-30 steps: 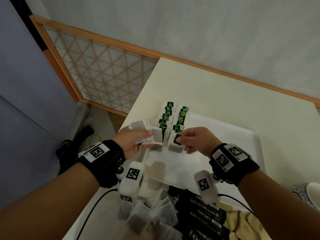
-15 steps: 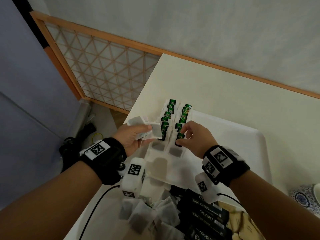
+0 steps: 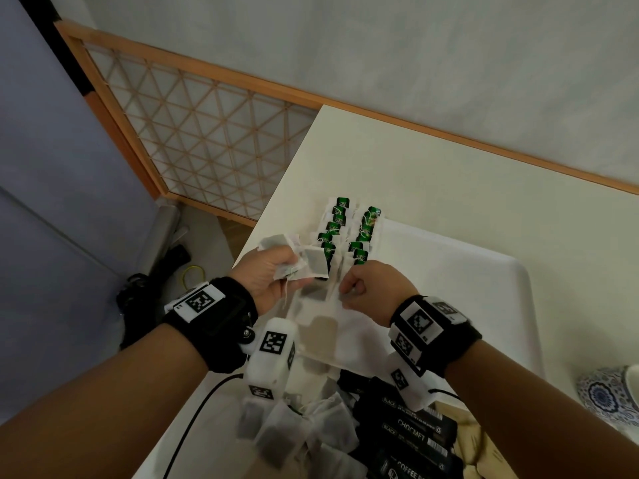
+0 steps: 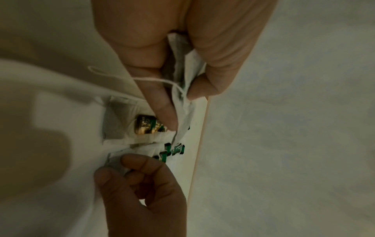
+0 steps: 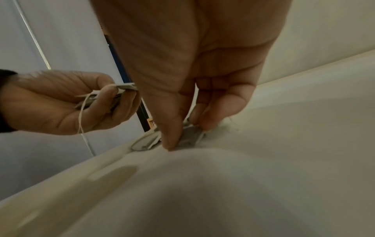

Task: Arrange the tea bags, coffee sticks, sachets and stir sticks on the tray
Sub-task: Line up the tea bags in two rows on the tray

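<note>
The pale bench (image 3: 432,174) fills the right of the head view, its far edge running along a wooden rail below a grey wall. On it lies the white tray (image 3: 484,292), its left part covered with a white sheet.

At the tray's far left corner two rows of tea bags (image 3: 349,233) lie overlapped, their green tags showing one behind another. A loose heap of tea bags (image 3: 304,430) sits at the near edge of the view, and just right of it lie the black coffee sticks (image 3: 411,433), side by side, with brown sachets (image 3: 480,447) partly visible beyond them. A blue-patterned cup (image 3: 608,395) stands at the far right edge of the bench.

The left hand (image 3: 269,278) hovers at the near end of the left row. Its fingers (image 4: 160,112) and thumb are curled round a small bundle of tea bags (image 3: 297,261), pinched flat between them, with a white string (image 4: 154,79) dangling loose from the bundle. The bundle is held above the tray, clear of the row.

The right hand (image 3: 377,288) is down at the near end of the right row, knuckles up. Its thumb and fingers (image 5: 211,118) pinch a single tea bag (image 5: 190,134) that lies on the sheet, the fingertips touching it from both sides; the bag's grey pouch shows between them. The two hands are near each other but apart.
</note>
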